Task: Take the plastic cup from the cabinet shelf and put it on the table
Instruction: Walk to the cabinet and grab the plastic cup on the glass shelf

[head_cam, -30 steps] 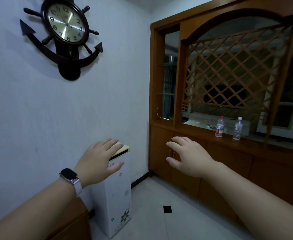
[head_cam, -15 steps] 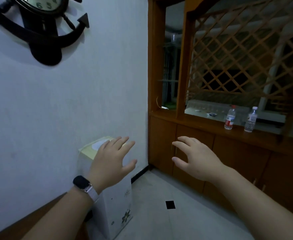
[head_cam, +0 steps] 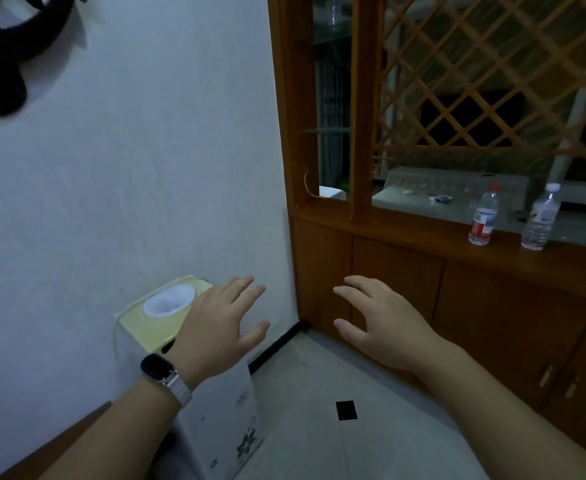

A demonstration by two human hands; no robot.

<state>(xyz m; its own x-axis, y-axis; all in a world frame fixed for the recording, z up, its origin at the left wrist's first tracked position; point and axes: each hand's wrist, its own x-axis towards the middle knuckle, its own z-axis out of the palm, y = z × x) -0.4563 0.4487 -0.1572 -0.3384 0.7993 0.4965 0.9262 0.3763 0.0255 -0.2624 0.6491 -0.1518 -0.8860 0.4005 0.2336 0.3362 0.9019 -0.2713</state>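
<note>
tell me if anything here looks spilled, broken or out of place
Nothing looks spilled or broken. The only oddity is a thin wire curling loose by the cabinet post. Both water bottles stand upright on the wooden counter; both hands are empty.

A dim room in a home. A built-in wooden cabinet (head_cam: 457, 289) fills the right wall, with lower cupboard doors, glass shelves (head_cam: 331, 131) and a diamond lattice screen (head_cam: 485, 81) above. Two plastic water bottles (head_cam: 483, 216) stand on its ledge. A white water dispenser (head_cam: 198, 393) sits against the white plastered wall (head_cam: 128, 168), on a pale tiled floor (head_cam: 319, 393).
</note>
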